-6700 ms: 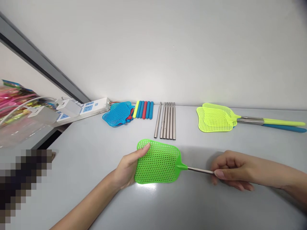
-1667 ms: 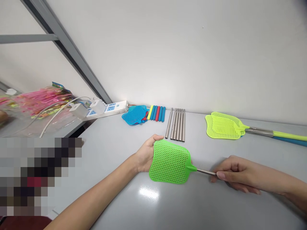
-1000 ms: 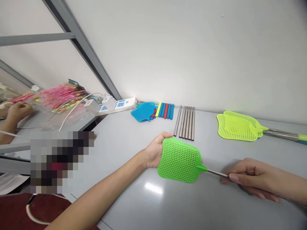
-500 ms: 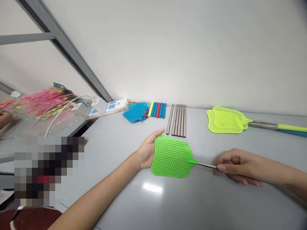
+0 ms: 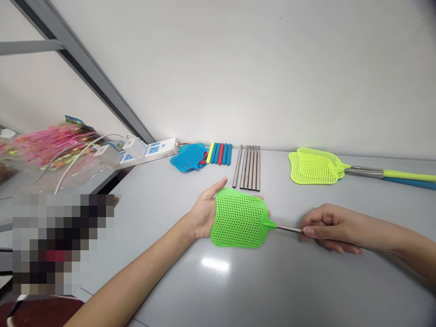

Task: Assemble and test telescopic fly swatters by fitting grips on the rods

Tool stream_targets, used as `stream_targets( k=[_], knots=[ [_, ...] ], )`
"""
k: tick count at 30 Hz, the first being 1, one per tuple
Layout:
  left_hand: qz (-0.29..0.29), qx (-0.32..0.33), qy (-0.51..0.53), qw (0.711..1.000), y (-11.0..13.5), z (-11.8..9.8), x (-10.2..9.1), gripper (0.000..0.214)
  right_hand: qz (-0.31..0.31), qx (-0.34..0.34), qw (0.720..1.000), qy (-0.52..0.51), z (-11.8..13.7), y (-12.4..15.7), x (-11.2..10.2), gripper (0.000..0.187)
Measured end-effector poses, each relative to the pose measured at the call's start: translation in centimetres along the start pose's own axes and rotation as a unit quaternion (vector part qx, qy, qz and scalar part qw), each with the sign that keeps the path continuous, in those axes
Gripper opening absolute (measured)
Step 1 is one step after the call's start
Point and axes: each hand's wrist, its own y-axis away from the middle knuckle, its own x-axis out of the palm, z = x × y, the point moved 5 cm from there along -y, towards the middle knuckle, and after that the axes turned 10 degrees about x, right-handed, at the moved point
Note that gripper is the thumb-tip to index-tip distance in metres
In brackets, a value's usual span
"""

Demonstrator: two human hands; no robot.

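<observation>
A green fly swatter head [image 5: 240, 219] with a fine grid of holes sits on a thin metal rod [image 5: 288, 228]. My left hand [image 5: 206, 211] lies open behind the head, palm up, thumb stretched out past its upper left corner; most of its fingers are hidden, with fingertips showing at the far edge. My right hand [image 5: 329, 229] pinches the rod between thumb and index finger, its other fingers loosely curled; the rod's far end is hidden in it. Several metal tubes [image 5: 250, 168] lie side by side beyond the green head.
Blue swatter heads [image 5: 189, 156] with red beneath and several coloured grips [image 5: 220, 154] lie by the wall. Yellow-green swatters [image 5: 313, 168] rest at the right. A power strip [image 5: 156, 150] with white plugs and cables stands left, near bagged pink items [image 5: 56, 141].
The view has shifted slightly, moving everything a little left and up. My left thumb stands further out from the green head, and fingertips now show at its right edge. My right hand keeps the rod.
</observation>
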Motion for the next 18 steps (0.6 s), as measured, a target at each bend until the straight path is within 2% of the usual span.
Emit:
stream_targets(
  k=[5, 13, 18],
  knots=[
    [0.012, -0.008, 0.007, 1.000, -0.14, 0.32, 0.21, 0.076, -0.004, 0.000, 1.000, 0.002, -0.05, -0.08, 0.00, 0.035],
    [-0.017, -0.010, 0.019, 1.000, -0.30, 0.65, -0.10, 0.079, 0.001, 0.000, 1.000, 0.006, 0.15, -0.10, 0.17, 0.034],
    [-0.015, -0.008, 0.015, 1.000, -0.31, 0.62, -0.09, 0.082, 0.003, 0.006, 1.000, 0.007, 0.02, -0.16, 0.25, 0.034]
  ],
)
